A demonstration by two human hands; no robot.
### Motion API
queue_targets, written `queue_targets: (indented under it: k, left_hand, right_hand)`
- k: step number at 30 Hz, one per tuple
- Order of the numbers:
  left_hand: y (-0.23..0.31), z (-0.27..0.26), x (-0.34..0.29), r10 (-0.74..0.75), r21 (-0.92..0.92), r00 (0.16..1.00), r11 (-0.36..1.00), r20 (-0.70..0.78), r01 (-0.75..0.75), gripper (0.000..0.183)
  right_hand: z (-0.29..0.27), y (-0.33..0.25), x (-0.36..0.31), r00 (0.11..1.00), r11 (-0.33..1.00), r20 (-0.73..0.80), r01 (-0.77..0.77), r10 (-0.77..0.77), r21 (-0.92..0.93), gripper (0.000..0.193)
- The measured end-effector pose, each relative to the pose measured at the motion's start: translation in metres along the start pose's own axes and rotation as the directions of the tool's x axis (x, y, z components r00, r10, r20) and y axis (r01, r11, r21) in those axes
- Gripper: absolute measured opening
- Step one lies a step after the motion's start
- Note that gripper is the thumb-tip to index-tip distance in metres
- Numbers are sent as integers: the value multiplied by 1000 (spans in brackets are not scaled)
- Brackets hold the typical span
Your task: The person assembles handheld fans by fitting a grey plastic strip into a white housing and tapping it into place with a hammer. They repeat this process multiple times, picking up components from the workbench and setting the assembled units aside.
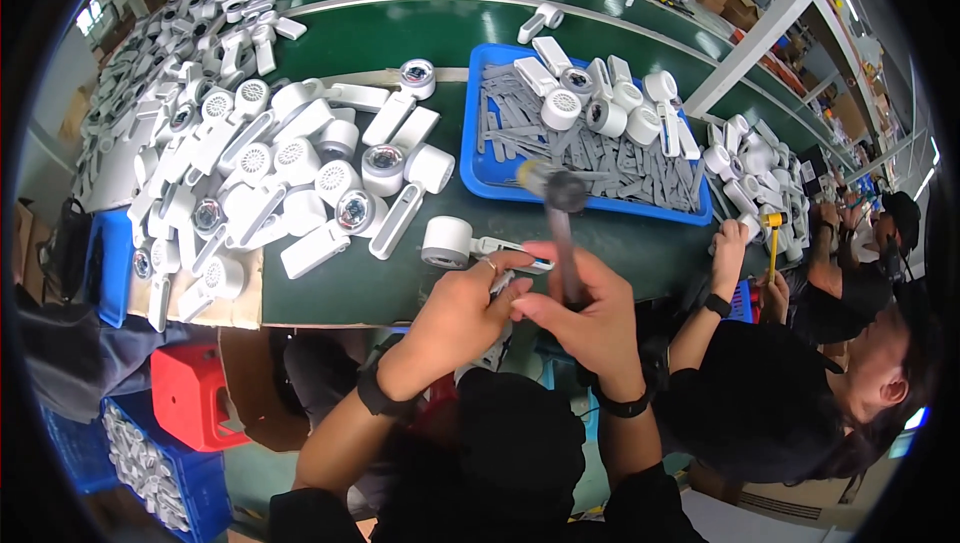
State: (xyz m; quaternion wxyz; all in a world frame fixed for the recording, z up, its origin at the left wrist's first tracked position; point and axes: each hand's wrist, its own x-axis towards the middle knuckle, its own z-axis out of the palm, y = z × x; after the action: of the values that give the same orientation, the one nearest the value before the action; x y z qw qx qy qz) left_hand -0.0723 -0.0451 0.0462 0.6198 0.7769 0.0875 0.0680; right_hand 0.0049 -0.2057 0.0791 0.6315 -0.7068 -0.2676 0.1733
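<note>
We've got a white, round-headed fan (447, 243) on the green worktop (350, 298), head pointing left, long axis running left-to-right! Our right grip (585, 308) clasps a blurred hammer (563, 233); our left grip (462, 305) meets the fan's handle, pinching or not, we can't tell.

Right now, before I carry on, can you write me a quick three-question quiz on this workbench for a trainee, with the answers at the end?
1. Which of the camera wearer's hands holds the hammer?
2. True or false: white fans lie on top of grey strips in the blue tray.
3. What colour is the stool at the lower left?
A) green
B) red
C) yellow

Key:
1. The right hand.
2. True.
3. B.
</note>
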Motion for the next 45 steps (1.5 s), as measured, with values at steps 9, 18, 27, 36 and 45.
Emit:
queue_targets:
  k: [9, 18, 27, 36, 45]
  left_hand:
    - [-1, -1, -7, 65, 267, 993, 960, 95, -88, 33]
    - [-9, -25, -27, 151, 191, 988, 971, -37, -142, 25]
    - [-21, -40, 10, 181, 410, 925, 911, -334, -31, 27]
    - [-39, -43, 39, 589, 654, 806, 590, 52, -473, 48]
    - [-59, -44, 51, 627, 627, 768, 549, 128, -553, 37]
  right_hand:
    - [-7, 17, -7, 998, 999, 49, -32, 34, -29, 16]
    - [-30, 29, -4, 981, 991, -183, -40, 63, 126, 21]
    - [-22, 77, 14, 952, 954, -154, -238, 267, 180, 20]
    - [-20, 82, 26, 937, 945, -138, -311, 322, 98, 13]
    - [-25, 76, 32, 905, 911, -106, -412, 412, 24, 12]
